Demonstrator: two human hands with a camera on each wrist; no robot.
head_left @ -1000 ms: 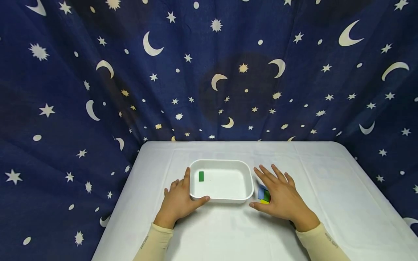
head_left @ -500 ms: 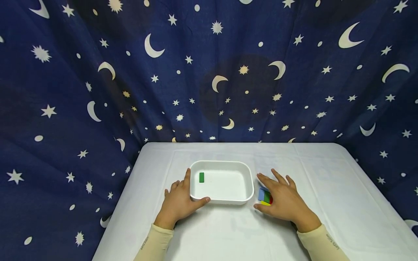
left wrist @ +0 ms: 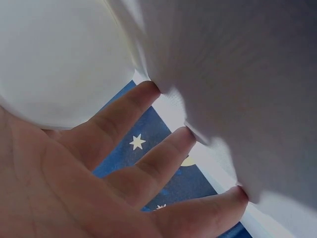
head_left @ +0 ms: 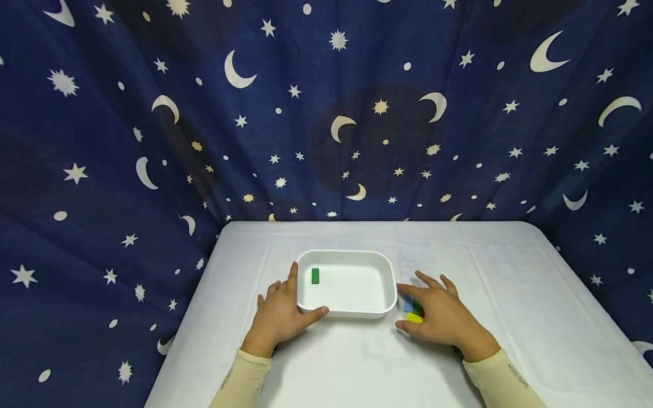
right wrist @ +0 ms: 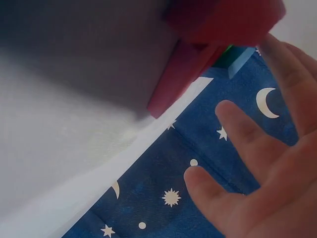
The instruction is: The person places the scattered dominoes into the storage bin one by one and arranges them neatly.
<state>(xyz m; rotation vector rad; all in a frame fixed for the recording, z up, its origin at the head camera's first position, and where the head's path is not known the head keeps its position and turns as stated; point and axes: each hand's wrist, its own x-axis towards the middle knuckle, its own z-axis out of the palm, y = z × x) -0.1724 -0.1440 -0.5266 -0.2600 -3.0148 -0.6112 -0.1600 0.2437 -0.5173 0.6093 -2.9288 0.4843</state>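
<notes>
A white rectangular tray point(head_left: 352, 289) stands on the table with one small green block point(head_left: 315, 276) inside, near its left end. My left hand point(head_left: 279, 320) rests at the tray's left side, index finger along that rim and thumb at the front edge. In the left wrist view its other fingertips point(left wrist: 185, 139) touch the white cloth. Right of the tray, my right hand point(head_left: 444, 317) spreads low over a cluster of blocks. Blue point(head_left: 408, 305), green point(head_left: 418, 309) and yellow point(head_left: 415, 318) blocks show between index finger and thumb. Red blocks point(right wrist: 228, 22) appear under the palm in the right wrist view; the hand partly hides the cluster.
A white cloth point(head_left: 347, 362) covers the table. Behind and beside it hangs a dark blue curtain point(head_left: 306, 141) printed with moons and stars. The tray's right wall stands close beside the right index fingertip.
My right hand's raised, spread fingers have come down over the blocks, the index finger lowering toward the tray's right side. More of the yellow block shows. My left hand and the tray stay put.
</notes>
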